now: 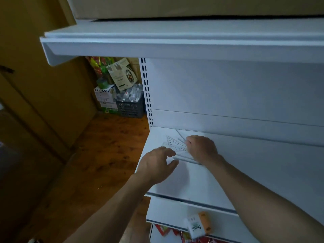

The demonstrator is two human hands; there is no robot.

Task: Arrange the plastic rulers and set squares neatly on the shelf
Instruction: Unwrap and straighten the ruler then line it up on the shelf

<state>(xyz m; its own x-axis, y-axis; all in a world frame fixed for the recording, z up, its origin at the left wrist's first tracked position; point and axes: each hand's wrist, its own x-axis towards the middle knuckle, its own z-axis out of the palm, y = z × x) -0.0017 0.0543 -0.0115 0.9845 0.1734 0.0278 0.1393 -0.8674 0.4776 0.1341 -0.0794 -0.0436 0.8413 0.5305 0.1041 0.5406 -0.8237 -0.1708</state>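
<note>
Rulers and set squares, jumbled at the back left of the shelf, look thin, light and slippery, best pinched by their edges; the right hand curls onto the set squares, while the left hand is half-curled, grip unclear.

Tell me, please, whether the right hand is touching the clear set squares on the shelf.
Touching. In the head view the right hand curls its fingertips onto the right end of the set squares, with no gap showing.
</note>
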